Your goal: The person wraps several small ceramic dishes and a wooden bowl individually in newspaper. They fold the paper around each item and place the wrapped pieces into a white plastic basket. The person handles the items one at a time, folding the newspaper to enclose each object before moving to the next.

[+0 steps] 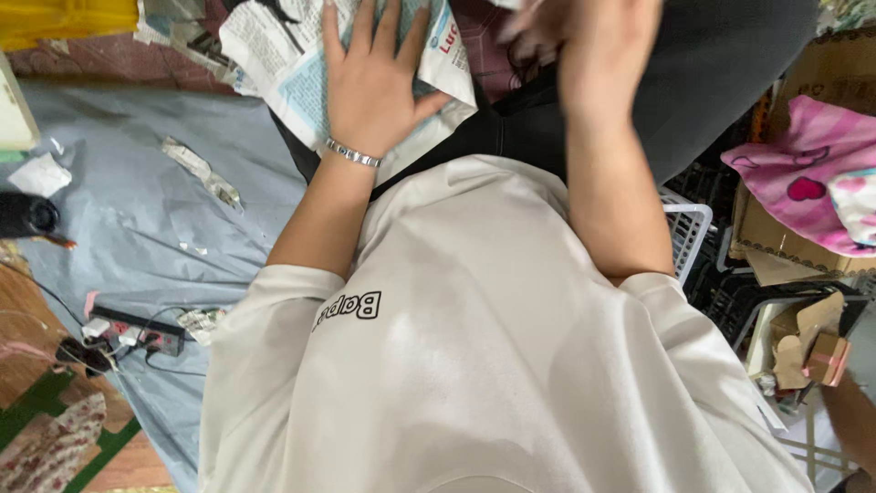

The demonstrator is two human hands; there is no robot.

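Observation:
My left hand (370, 78) lies flat with fingers spread on a sheet of newspaper (292, 64) that rests over my lap; a silver bracelet sits on that wrist. My right hand (584, 41) is blurred near the top edge, above dark red cloth (484, 64); whether it holds anything cannot be made out. My cream T-shirt (474, 347) fills the lower middle of the view.
A grey sheet (137, 210) covers the floor at left, with paper scraps, a power strip (137, 333) and a black round object (27, 217). At right stand a white basket (689, 233) and a cardboard box holding pink cloth (808, 173).

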